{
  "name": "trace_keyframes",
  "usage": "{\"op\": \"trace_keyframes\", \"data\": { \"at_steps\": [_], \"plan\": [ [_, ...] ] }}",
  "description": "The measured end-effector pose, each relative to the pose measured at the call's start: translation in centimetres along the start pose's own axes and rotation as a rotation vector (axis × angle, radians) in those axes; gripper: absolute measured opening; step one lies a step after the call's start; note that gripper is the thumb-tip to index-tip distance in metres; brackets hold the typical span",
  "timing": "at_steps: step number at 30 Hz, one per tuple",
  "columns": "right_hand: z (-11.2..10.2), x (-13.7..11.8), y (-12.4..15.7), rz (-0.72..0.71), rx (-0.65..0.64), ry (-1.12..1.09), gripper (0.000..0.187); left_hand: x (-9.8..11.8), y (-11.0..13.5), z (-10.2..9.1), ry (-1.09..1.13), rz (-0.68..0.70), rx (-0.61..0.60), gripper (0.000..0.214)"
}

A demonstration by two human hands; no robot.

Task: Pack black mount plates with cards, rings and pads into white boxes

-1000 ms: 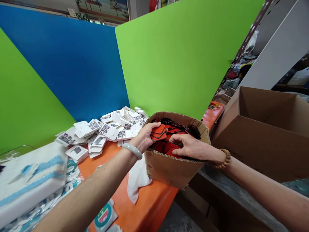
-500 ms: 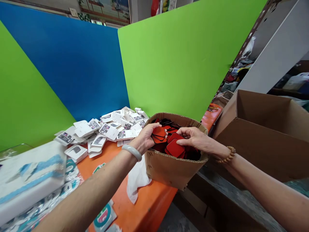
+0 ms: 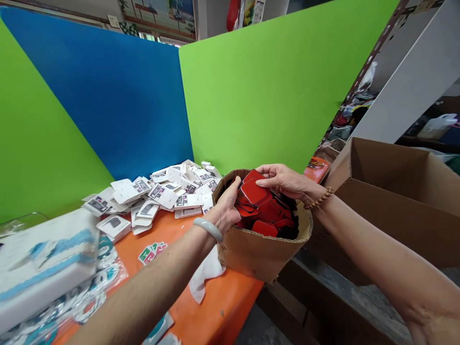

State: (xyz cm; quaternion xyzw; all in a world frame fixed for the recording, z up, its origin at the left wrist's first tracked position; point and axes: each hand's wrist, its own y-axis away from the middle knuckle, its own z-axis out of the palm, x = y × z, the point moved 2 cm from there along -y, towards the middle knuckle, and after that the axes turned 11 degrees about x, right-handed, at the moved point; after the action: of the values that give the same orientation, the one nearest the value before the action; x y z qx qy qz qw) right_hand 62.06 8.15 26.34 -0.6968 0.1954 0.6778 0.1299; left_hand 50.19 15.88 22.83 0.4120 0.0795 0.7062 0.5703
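A green panel [image 3: 273,100] spans the upper middle of the frame, and a blue panel [image 3: 108,100] adjoins it at upper left. Below them, an orange table [image 3: 230,302] runs to the bottom edge. A large open cardboard box [image 3: 391,211] stands at the right. At lower left lies a white block [image 3: 46,258] with blue stripes, and a heap of small white boxes [image 3: 161,194] spreads left of centre.

A smaller cardboard box [image 3: 258,254], just right of centre, contains many loose red squares [image 3: 265,228] with rounded corners and dark edges. Both hands are at its opening. The left hand [image 3: 226,207] holds a stack of squares [image 3: 245,209], thumb along the near side; its other fingers are mostly hidden. The right hand [image 3: 282,181] has thumb and fingers closed on a red square [image 3: 256,194] above that stack.

A white cloth [image 3: 207,275] lies by the smaller box, left of it. The left wrist wears a pale bangle [image 3: 208,229], the right a beaded bracelet [image 3: 319,198].
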Motion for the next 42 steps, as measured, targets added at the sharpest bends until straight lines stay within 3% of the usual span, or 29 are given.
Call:
{"op": "trace_keyframes", "data": {
  "at_steps": [3, 7, 16, 20, 24, 28, 35, 42],
  "plan": [
    [0.4, 0.0, -0.1, -0.012, -0.043, 0.016, 0.038, 0.3, -0.1, 0.0, 0.034, 0.009, -0.002, 0.042],
    [2.3, -0.6, 0.9, -0.141, -0.115, 0.187, 0.039, 0.4, 0.5, -0.2, 0.072, 0.006, -0.083, 0.047],
    [5.1, -2.7, 2.6, -0.339, -0.173, 0.447, 0.036, 0.8, 5.1, -0.9, 0.077, -0.029, -0.242, 0.044],
    [6.9, -2.7, 3.8, -0.479, -0.188, 0.551, 0.029, 0.1, 6.9, -2.6, 0.117, -0.01, -0.178, 0.047],
    [9.5, -1.4, 6.2, -0.563, -0.107, 0.54, 0.027, -1.5, 9.5, -5.5, 0.159, 0.012, -0.146, 0.054],
    [12.6, 1.1, 9.6, -0.626, -0.043, 0.462, 0.039, -3.5, 12.7, -9.1, 0.227, -0.005, -0.135, 0.047],
    [19.6, 7.8, 14.1, -0.377, -0.203, 0.354, 0.051, -8.0, 17.2, -17.3, 0.396, -0.034, 0.013, 0.054],
    [27.5, 13.5, 18.1, -0.191, -0.347, 0.238, 0.042, -13.3, 21.3, -25.6, 0.596, -0.031, 0.149, 0.059]
  ]
}}
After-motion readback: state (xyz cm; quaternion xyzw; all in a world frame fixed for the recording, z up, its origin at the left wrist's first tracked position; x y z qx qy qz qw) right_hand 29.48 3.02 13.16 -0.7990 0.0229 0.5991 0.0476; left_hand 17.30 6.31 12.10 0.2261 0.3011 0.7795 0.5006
